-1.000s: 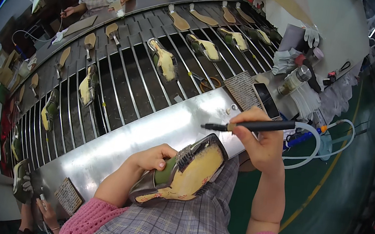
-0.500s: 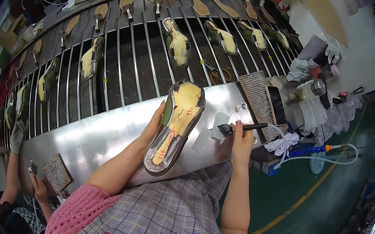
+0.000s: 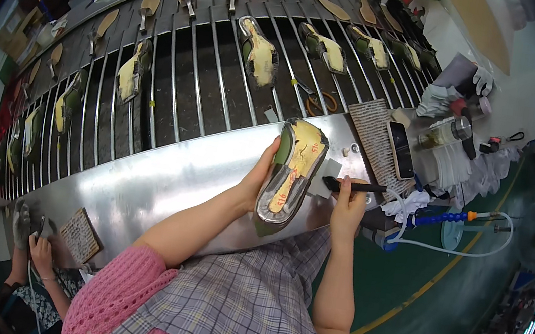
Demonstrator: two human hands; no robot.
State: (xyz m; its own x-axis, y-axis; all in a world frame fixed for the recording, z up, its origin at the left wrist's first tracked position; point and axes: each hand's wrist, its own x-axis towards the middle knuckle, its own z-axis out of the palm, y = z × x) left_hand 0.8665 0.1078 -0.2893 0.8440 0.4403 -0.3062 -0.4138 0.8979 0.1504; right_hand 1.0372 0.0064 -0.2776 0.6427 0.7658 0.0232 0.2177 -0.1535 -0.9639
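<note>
My left hand (image 3: 258, 178) is closed on the side of a green shoe (image 3: 294, 170), held with its underside up over the metal bench (image 3: 165, 177). The underside has a yellowish middle, red markings and a dark, glossy rim. Between the fingers of my right hand (image 3: 347, 211) is a black-handled brush (image 3: 367, 188), its dark bristles just right of the shoe. A thin pale hose runs from the handle's end. Pale square sheets (image 3: 329, 170) lie on the bench, partly hidden behind the shoe and brush.
A metal-bar rack (image 3: 204, 84) beyond the bench carries several shoes and tan soles. Scissors (image 3: 322, 103) lie among the bars. To the right are a ribbed board (image 3: 370, 130), a phone (image 3: 399, 149) and a glass jar (image 3: 444, 133). A co-worker's hands (image 3: 39, 255) are at far left.
My left hand has carried the shoe right, close to the brush. A co-worker's hand at the back has gone, and one tan sole there is blurred and farther back. The co-worker's hands at left came together.
</note>
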